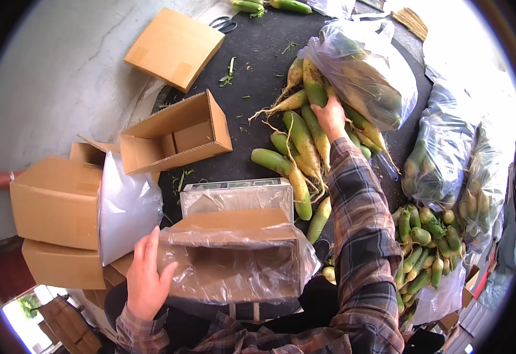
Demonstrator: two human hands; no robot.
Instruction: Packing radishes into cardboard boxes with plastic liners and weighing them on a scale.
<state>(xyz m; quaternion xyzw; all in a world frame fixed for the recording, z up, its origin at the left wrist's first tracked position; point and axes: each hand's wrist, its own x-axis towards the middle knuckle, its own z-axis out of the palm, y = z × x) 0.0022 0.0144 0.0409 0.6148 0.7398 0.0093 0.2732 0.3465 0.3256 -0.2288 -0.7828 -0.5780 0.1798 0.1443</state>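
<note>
My right hand reaches forward into a pile of green radishes with pale, rooty tips. Its fingers close round one long green radish at the mouth of a clear plastic bag. Some of those fingers are hidden by the hand itself. My left hand has its fingers apart and holds nothing. It is at the left end of an open cardboard box lined with clear plastic film. Behind this box shows a scale.
An empty cardboard box and a closed one lie on the left, with scissors behind. Clear plastic bags lean against stacked boxes. To the right are bagged radishes and a loose heap.
</note>
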